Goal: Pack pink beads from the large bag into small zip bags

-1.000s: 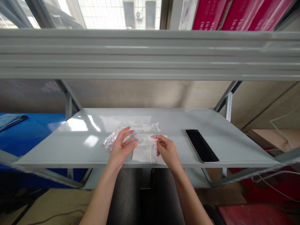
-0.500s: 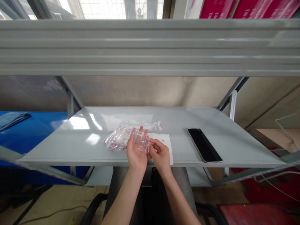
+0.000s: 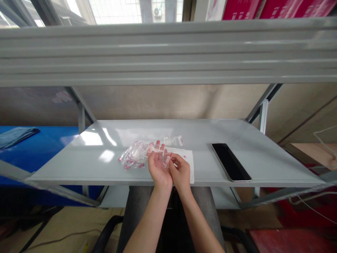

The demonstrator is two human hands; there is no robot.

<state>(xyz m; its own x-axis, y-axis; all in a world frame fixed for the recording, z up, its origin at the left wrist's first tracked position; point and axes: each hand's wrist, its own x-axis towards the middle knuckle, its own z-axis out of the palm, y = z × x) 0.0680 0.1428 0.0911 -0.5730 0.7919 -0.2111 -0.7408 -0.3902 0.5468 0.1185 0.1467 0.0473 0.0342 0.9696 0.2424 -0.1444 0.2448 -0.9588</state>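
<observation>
My left hand (image 3: pixel 159 170) is palm up with its fingers stretched out. Across its palm and fingers lies a small clear plastic bag (image 3: pixel 166 157) with a thin red line near one edge, perhaps a zip bag. The thumb and fingers of my right hand (image 3: pixel 181 169) pinch that bag at its right end, close against the left palm. Left of the hands is a heap of clear plastic bags (image 3: pixel 135 154) with small pink-red pieces in it. A white sheet (image 3: pixel 191 165) lies partly under my right hand, with a small pink-red piece (image 3: pixel 184 156) on it.
Another flat clear bag (image 3: pixel 173 141) lies behind the hands. A black tablet or large phone (image 3: pixel 231 162) rests at the right of the grey table (image 3: pixel 79 168). A grey shelf beam (image 3: pixel 168 54) crosses above the table. On a blue surface (image 3: pixel 52 138) at left lies a folded cloth (image 3: pixel 17 136).
My left hand has moved slightly right, closer to my right hand, with the clear bag still across it. The right hand keeps its pinch. The whole view has shifted and tilted a little.
</observation>
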